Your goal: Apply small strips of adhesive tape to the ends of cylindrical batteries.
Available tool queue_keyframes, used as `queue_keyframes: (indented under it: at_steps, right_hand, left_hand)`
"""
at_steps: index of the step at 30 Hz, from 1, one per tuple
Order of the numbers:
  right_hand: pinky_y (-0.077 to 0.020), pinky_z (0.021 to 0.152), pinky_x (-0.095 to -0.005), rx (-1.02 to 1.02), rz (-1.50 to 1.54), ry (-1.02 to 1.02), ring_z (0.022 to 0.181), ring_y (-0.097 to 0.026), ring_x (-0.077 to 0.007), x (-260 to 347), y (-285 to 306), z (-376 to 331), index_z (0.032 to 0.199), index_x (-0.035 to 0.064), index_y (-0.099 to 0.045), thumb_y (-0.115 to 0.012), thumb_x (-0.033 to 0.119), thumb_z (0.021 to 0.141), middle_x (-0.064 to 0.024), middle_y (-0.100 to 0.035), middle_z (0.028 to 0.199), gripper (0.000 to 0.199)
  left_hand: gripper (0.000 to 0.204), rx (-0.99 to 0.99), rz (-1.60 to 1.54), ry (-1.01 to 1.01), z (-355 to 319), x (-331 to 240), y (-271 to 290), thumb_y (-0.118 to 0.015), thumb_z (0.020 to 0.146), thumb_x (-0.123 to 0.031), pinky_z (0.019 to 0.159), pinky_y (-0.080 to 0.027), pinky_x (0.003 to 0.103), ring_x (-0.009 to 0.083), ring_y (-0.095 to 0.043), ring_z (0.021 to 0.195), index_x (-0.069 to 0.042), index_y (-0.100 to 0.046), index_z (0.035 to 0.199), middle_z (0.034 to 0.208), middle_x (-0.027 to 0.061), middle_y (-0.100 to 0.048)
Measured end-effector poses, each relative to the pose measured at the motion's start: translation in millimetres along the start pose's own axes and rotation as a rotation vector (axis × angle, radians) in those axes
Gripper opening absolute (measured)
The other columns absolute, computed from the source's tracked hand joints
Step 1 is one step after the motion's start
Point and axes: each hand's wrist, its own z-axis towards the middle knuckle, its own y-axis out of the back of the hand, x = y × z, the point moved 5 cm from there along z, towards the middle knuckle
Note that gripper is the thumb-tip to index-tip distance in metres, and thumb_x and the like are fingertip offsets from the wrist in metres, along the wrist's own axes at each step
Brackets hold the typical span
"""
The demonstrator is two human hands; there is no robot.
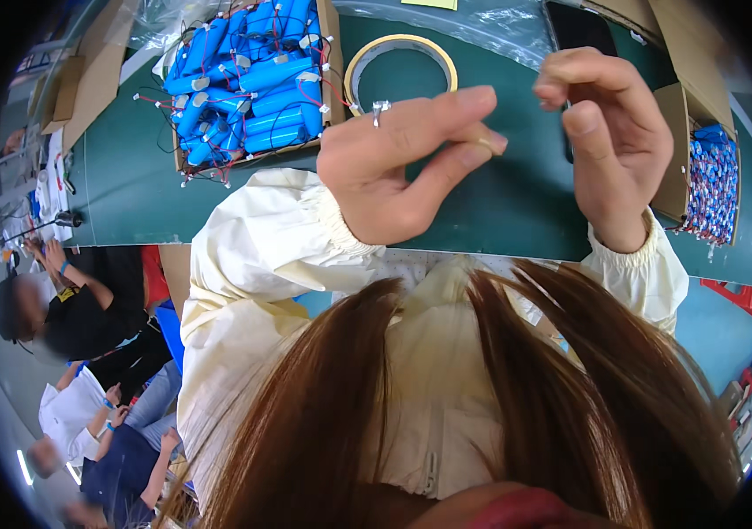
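Over the green table, my left hand [402, 163] is closed, the thumb pressed toward a bent finger. Whether anything sits in that pinch is too small to make out. It wears a ring on one finger. Just to its right, my right hand [614, 141] is raised with fingers curled and the thumb held apart, with nothing visible between them. Behind my left hand lies a roll of tape [356, 66]. To the left, a cardboard box holds many blue cylindrical battery packs [274, 93] with red and black wires and small white connectors.
At the right stands a second cardboard box [674, 150] packed with small blue wired parts [713, 189]. A dark flat object [580, 28] and clear plastic film [499, 31] lie at the back of the green table [133, 207]. Several people [85, 300] are at the far left.
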Motion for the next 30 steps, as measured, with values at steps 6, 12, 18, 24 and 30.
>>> queue_keyframes:
  at_steps: [6, 12, 18, 24, 30]
  right_hand:
    - [-0.0397, 0.079, -0.0249, 0.103, 0.061, -0.147, 0.082, -0.05, -0.0126, -3.4, -16.9, 1.1, 0.12, -0.0049, -0.04, -0.053, 0.012, 0.085, -0.0096, -0.056, 0.094, 0.042]
    - [-0.0399, 0.076, -0.0205, 0.143, 0.186, -0.466, 0.084, -0.052, -0.011, 0.4, -19.3, 8.0, 0.121, -0.0041, -0.036, -0.055, 0.003, 0.083, -0.0092, -0.055, 0.091, 0.043]
    - [-0.0404, 0.077, -0.0208, 0.12, 0.207, -0.434, 0.085, -0.052, -0.0113, 1.0, -19.4, 2.4, 0.122, -0.0036, -0.036, -0.054, 0.006, 0.084, -0.0099, -0.055, 0.092, 0.043]
    - [-0.0391, 0.082, -0.0253, 0.049, -0.074, -0.05, 0.089, -0.053, -0.0141, 1.5, -11.5, -4.4, 0.12, -0.0064, -0.039, -0.052, 0.009, 0.085, -0.0136, -0.06, 0.097, 0.041]
    - [-0.0366, 0.09, -0.0295, 0.3, -0.455, 0.176, 0.102, -0.054, -0.023, 6.9, -15.4, -1.1, 0.121, -0.0062, -0.038, -0.053, 0.012, 0.085, -0.0142, -0.061, 0.102, 0.043]
  left_hand:
    - [0.065, 0.044, 0.015, 0.01, -2.3, 0.0, 1.4, -0.054, 0.076, 0.015, 0.067, -0.05, 0.029, 0.0216, -0.062, 0.075, -0.007, -0.03, 0.133, 0.083, 0.0168, -0.063]
    - [0.065, 0.001, 0.116, -0.025, -0.7, 0.3, 1.1, -0.056, 0.075, 0.014, 0.068, -0.051, 0.027, 0.0204, -0.062, 0.075, -0.008, -0.032, 0.132, 0.085, 0.017, -0.063]
    - [0.04, -0.211, 0.042, -0.003, -1.1, -0.1, 0.1, -0.066, 0.068, 0.009, 0.064, -0.05, 0.023, 0.0184, -0.065, 0.072, 0.003, -0.057, 0.106, 0.08, 0.0136, -0.065]
    - [0.069, -0.005, 0.138, -0.006, 0.9, 2.6, -1.7, -0.057, 0.075, 0.013, 0.074, -0.05, 0.027, 0.0209, -0.061, 0.083, -0.005, -0.026, 0.134, 0.09, 0.0174, -0.063]
    - [0.052, -0.242, 0.14, 0.008, 10.1, -4.4, -1.3, -0.062, 0.07, 0.01, 0.068, -0.049, 0.023, 0.0171, -0.065, 0.073, -0.002, -0.05, 0.119, 0.077, 0.0085, -0.066]
